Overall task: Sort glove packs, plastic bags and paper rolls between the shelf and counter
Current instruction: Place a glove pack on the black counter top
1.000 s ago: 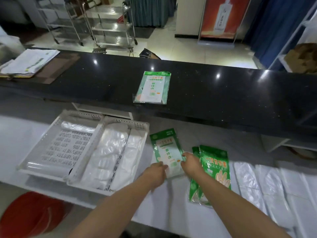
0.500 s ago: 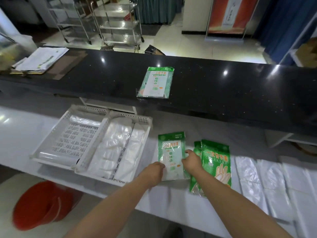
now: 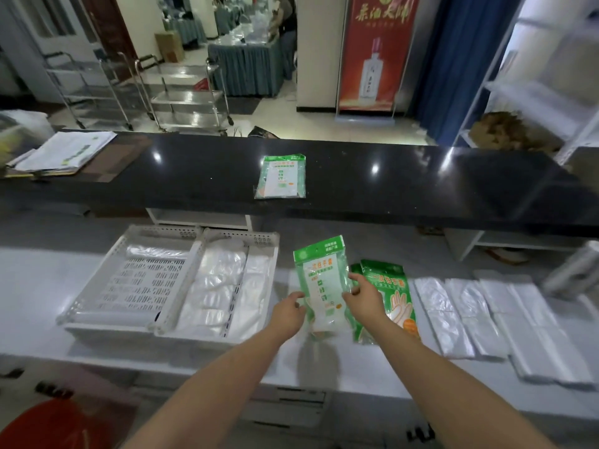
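We see both hands on one glove pack (image 3: 324, 283), held over the white lower shelf (image 3: 32, 286) between the tray and the other packs. The left hand (image 3: 290, 314) has its fingers curled round the pack's near-left edge. The right hand (image 3: 364, 301) pinches the right edge between thumb and fingers. The pack's green top points to the far side; we cannot tell whether its near end touches the shelf.

Just right of it, a small stack of glove packs (image 3: 392, 296) lies flat, partly under the right hand. Further right lie rows of folded plastic bags (image 3: 470, 315). To the left stands a white tray (image 3: 162, 233) with two compartments: more clear bags (image 3: 217, 286) fill the right one, and the left one holds a roll (image 3: 155, 252) at its far end and another (image 3: 110, 317) at its near end.

On the black counter (image 3: 421, 189) beyond, one more glove pack (image 3: 281, 177) lies flat, with papers (image 3: 64, 152) at the far left.
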The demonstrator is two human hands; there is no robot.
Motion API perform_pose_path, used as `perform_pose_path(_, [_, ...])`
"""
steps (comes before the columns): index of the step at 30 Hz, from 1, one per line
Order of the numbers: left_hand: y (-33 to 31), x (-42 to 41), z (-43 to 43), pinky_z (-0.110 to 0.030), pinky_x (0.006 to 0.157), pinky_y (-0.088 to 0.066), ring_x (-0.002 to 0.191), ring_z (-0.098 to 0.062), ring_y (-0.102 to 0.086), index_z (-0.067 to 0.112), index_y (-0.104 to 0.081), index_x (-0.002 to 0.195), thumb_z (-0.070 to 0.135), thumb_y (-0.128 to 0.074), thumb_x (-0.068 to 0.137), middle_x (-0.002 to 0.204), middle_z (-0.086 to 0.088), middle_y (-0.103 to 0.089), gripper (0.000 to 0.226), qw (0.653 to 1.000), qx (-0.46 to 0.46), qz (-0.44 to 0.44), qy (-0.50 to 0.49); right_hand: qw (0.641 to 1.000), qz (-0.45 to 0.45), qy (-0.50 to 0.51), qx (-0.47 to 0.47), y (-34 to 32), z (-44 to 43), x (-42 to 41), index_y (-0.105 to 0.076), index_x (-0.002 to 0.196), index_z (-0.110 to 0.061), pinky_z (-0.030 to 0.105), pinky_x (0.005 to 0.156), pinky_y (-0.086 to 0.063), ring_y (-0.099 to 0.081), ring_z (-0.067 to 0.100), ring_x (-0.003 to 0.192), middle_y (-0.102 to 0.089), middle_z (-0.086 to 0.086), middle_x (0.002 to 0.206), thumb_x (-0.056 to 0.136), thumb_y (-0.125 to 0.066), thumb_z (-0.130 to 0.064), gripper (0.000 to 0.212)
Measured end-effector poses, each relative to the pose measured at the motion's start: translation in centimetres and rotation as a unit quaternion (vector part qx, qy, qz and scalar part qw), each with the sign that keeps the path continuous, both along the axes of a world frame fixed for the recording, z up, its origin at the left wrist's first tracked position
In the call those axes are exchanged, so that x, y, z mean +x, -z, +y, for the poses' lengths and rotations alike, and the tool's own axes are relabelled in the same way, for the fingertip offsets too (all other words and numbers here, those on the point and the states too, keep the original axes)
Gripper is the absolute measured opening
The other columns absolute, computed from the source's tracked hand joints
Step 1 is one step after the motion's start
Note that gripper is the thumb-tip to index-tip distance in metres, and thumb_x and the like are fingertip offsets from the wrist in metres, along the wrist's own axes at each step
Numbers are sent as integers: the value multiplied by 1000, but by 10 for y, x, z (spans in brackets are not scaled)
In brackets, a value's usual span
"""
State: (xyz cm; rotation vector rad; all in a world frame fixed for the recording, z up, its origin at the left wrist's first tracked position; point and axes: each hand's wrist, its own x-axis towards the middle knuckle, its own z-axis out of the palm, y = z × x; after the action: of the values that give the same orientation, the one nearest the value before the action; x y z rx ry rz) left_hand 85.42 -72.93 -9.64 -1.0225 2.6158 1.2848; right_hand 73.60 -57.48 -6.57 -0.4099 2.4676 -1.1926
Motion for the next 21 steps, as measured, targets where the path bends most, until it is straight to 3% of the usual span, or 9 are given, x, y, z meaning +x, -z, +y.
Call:
perform_pose_path(5, [-28, 21, 0, -24, 85, -45, 117, -26, -59, 19, -46, 147, 18, -47, 104, 137, -10, -59, 43, 999, 18, 30, 12, 999, 4, 16, -32, -28, 2, 27, -49, 141, -24, 28, 55, -50, -60, 11, 64, -68, 3, 88, 93, -66, -12, 52])
perform_pose_path(7, [-37, 27, -3, -25, 79, -50, 107, -24, -62, 21, -46, 146, 21, -47, 103, 133, -9, -61, 44, 999, 17, 45, 9, 998, 11, 19, -52, -42, -1, 35, -50, 140, -23, 24, 53, -47, -62, 11, 67, -66, 1, 92, 93, -65, -11, 50])
perform_pose_path(10, [-54, 30, -9, -19, 62, -46, 92, -17, -63, 22, -48, 144, 21, -48, 101, 125, -6, -66, 43, 996, 40, 80, -16, 996, 15, 24, -80, -63, -8, 42, -51, 139, -23, 27, 62, -55, -67, 12, 79, -66, -2, 95, 93, -66, -10, 50])
perform_pose_path(12, [-65, 28, -14, -22, 64, -52, 90, -15, -66, 21, -52, 139, 18, -51, 99, 121, -7, -67, 40, 990, 74, 113, -48, 994, 14, 22, -103, -74, -14, 42, -51, 139, -23, 31, 70, -59, -68, 14, 84, -67, 0, 96, 93, -66, -10, 51])
perform_pose_path(15, [-79, 20, -25, -40, 81, -61, 93, -20, -70, 23, -60, 126, 16, -58, 93, 116, -6, -69, 33, 978, 108, 156, -93, 991, 20, 26, -129, -89, -22, 33, -52, 138, -21, 33, 75, -59, -67, 17, 86, -68, 3, 93, 92, -67, -9, 50])
perform_pose_path(19, [-101, 0, -43, -34, 81, -58, 93, -20, -68, 20, -66, 109, 13, -63, 92, 103, -2, -71, 18, 972, 58, 185, -132, 988, 31, 40, -146, -102, -36, 7, -60, 129, -19, 26, 64, -51, -66, 13, 80, -68, 3, 92, 93, -65, -13, 37])
perform_pose_path(21, [-110, -13, -55, -29, 77, -54, 90, -19, -66, 17, -65, 100, 9, -64, 91, 97, -1, -70, 12, 970, 38, 197, -134, 987, 28, 43, -152, -105, -46, -11, -63, 123, -19, 29, 69, -54, -65, 13, 82, -68, 1, 96, 96, -59, -14, 27])
